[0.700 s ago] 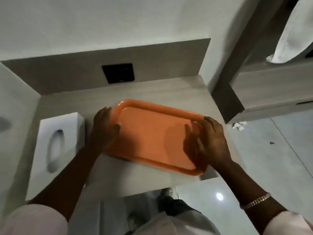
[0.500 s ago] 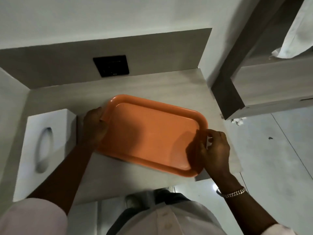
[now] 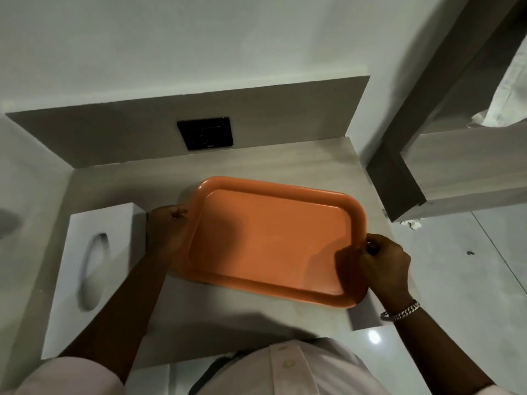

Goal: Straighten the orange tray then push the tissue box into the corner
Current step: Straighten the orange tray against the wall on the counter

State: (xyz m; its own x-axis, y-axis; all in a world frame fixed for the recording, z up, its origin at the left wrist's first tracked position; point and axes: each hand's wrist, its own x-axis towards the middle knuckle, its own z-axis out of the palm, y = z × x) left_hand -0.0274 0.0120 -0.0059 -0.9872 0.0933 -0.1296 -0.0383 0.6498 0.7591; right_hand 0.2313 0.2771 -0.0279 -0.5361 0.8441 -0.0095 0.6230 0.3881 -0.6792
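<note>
Two bare hands grip the short ends of a flat orange plastic tray [image 3: 271,246] with rounded corners, which lies askew on the pale wood-grain surface [image 3: 256,163], its right end nearer the front edge than its left. The left hand [image 3: 168,232] has its fingers [image 3: 178,214] curled shut on the tray's left rim. The right hand [image 3: 379,263], with a silver chain bracelet [image 3: 402,310] on its wrist, has its fingers [image 3: 370,246] pinched on the right rim, near the front right corner. A white rectangular tissue box [image 3: 88,277] with an oval slot on top lies at the left side of the surface, just beside the left hand and apart from the back corner. A black wall socket [image 3: 205,133] sits in the grey back panel behind the tray.
</note>
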